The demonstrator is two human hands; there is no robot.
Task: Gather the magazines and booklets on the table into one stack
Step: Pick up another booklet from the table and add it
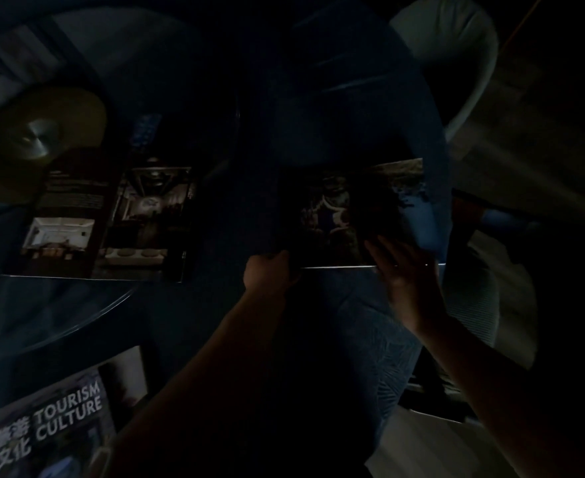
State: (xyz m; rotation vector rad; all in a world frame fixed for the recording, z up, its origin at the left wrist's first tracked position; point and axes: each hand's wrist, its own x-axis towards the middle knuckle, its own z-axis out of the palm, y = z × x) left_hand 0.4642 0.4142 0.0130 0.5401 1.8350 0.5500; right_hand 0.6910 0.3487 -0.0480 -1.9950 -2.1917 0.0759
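The scene is very dark. A magazine with a dim picture cover (346, 208) lies at centre right. My left hand (266, 270) grips its near left corner. My right hand (405, 270) rests flat with spread fingers on its near right part. An open booklet with room photos (108, 222) lies at the left on the glass table (77, 315). A magazine printed "TOURISM CULTURE" (56, 426) sits at the bottom left.
A yellowish round dish (42, 132) stands behind the open booklet at the far left. A pale curved chair (470, 63) is at the upper right. Blue fabric (353, 98) runs down the middle under the held magazine.
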